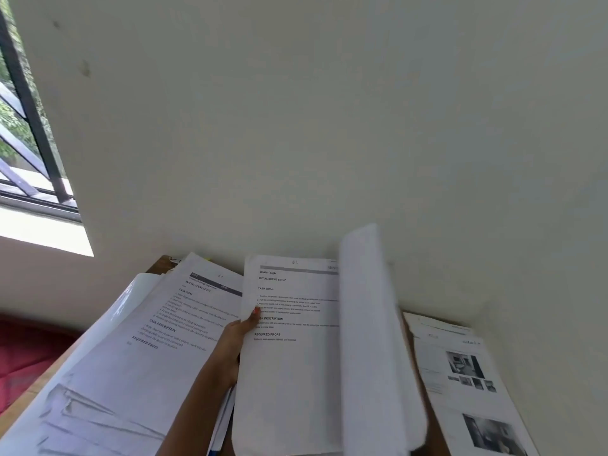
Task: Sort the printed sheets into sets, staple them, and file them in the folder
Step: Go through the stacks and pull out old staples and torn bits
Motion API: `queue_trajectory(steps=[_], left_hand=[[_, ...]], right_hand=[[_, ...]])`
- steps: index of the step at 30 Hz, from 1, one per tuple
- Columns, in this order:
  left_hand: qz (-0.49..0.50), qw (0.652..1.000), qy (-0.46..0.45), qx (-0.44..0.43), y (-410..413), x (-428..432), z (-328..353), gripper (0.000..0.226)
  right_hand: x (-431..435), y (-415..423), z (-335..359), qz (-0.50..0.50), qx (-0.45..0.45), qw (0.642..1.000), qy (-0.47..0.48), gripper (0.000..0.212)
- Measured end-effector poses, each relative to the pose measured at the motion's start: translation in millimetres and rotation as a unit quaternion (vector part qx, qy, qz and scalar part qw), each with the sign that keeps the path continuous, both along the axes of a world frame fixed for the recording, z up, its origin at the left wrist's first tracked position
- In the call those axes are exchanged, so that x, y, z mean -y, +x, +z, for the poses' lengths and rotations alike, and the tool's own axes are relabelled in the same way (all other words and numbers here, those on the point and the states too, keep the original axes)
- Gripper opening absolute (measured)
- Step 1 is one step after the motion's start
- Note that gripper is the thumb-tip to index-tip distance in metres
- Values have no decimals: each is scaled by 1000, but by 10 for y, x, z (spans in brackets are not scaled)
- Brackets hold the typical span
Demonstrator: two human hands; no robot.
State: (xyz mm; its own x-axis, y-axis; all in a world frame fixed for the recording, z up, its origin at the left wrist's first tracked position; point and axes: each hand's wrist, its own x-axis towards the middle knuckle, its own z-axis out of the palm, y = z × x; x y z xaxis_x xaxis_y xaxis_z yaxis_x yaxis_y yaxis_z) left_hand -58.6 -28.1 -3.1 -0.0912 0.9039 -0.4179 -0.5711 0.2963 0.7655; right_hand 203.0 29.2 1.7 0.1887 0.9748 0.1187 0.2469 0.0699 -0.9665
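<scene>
Head view down onto a set of printed sheets [289, 373], raised over the tabletop [158, 264] at mid-frame. Top page white, with a grey header bar and bold headings: TASK GOAL, TASK DESCRIPTION, REQUIRED PROPS. Pinched at its left edge by the left hand [235, 340], thumb [255, 315] with an orange nail pressed on the front, fingers tucked behind the paper and hidden. 1 lifted page [368, 324] at the set's right side, curled upright and smeared by blur. Right hand out of view, so no telling how its fingers lie. Small print too fine to read. To the left, a fanned pile [154, 340] of printed pages lying over a glossy white sheet [131, 297], lower end cut off by the frame. To the right, a photo pile [467, 383] with dark pictures on top, its near edge covered by the curled page. Behind all, a pale wall [329, 110]; at far left a window [23, 143], with red cloth [23, 350] below.
</scene>
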Motion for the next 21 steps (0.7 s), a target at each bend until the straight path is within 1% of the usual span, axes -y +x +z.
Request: queue_trajectory(steps=[1, 3, 4, 6, 10, 12, 13, 15, 16, 19, 21], left_hand=[[-4, 1000, 0, -6, 0, 0, 2, 23], [-10, 1000, 0, 2, -21, 33, -36, 30], [-10, 1000, -9, -1, -34, 25, -66, 35], [-7, 1000, -8, 4, -30, 8, -111, 42], [26, 1000, -1, 10, 11, -37, -131, 30], [23, 1000, 14, -15, 22, -62, -116, 27], [10, 999, 18, -33, 18, -73, -116, 31], [-33, 997, 12, -74, 5, -72, -118, 55], [-53, 995, 11, -89, 2, -68, -121, 61], [-82, 991, 50, -94, -20, -51, -92, 57], [-111, 986, 95, -81, -26, -59, 12, 68]], right_hand=[[12, -97, -3, 18, 56, 998, -6, 25], [-21, -212, -71, 48, 131, 990, -4, 21], [-32, -262, -79, 52, 145, 988, -3, 23], [-60, -292, -125, 42, 154, 987, -1, 31], [-59, -341, -208, 50, 127, 990, -46, 45], [-70, -346, -261, 69, 144, 985, -70, 42], [-87, -334, -290, 84, 157, 981, -79, 38], [-104, -303, -311, 105, 166, 977, -87, 32], [-110, -283, -319, 110, 150, 978, -90, 31], [-123, -238, -311, 113, 77, 987, -87, 23], [-116, -210, -280, 110, -4, 991, -83, 19]])
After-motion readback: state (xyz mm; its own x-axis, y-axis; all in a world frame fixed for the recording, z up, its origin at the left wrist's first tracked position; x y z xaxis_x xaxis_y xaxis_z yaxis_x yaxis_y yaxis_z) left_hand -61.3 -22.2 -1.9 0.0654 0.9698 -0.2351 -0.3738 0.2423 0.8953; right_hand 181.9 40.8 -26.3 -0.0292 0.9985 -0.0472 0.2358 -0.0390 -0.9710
